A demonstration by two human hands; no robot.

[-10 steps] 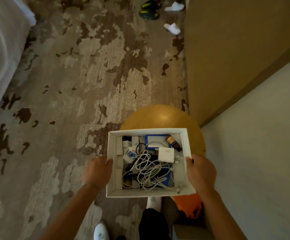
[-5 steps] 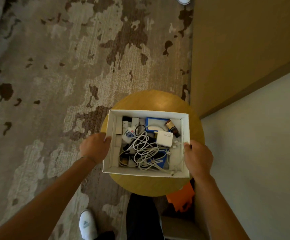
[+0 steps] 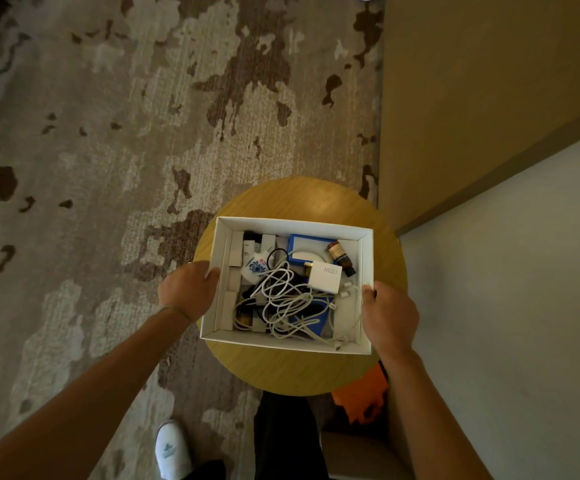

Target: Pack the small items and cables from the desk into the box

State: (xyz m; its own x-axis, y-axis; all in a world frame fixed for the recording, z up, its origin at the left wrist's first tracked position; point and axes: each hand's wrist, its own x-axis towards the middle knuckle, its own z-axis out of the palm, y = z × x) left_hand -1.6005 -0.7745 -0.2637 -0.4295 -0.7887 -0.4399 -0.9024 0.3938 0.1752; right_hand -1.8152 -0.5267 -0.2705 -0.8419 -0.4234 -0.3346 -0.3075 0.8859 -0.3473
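Left hand (image 3: 188, 289), right hand (image 3: 389, 315) gripping box (image 3: 295, 224) (tangled contents indistinct)

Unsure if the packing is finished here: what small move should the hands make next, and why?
Probably let go of the white box. It sits over the round wooden table, already filled with white cables and a charger, while the left hand and right hand grip its sides. Whether it rests fully on the table is unclear, so release gently.

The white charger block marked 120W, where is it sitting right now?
In the head view the white charger block lies inside the white box, toward its right side, beside the small brown bottle and touching the tangled white cables.
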